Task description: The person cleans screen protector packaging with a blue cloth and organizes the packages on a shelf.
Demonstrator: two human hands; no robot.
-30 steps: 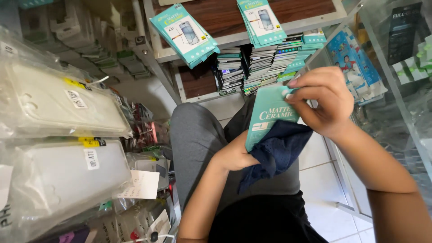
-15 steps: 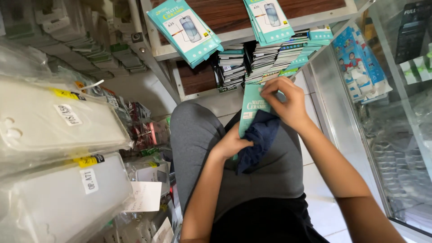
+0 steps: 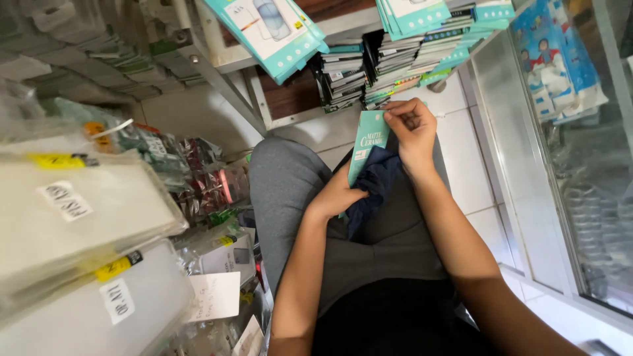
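My right hand (image 3: 410, 127) pinches the top edge of a flat teal packet (image 3: 367, 142), held upright over my lap. My left hand (image 3: 337, 195) grips a dark blue cloth (image 3: 373, 185) bunched against the packet's lower half. The cloth hides the packet's bottom part. Both hands sit above my grey trouser leg (image 3: 283, 191).
Stacks of thin teal and dark boxes (image 3: 389, 59) fill a low shelf ahead. More teal packets (image 3: 267, 29) hang above. Clear bagged phone cases (image 3: 79, 211) crowd the left. A glass cabinet (image 3: 580, 165) stands at right over white floor tiles (image 3: 475, 184).
Both hands and the packet have dropped lower and closer to my lap. The cloth is now bunched tighter under my left hand.
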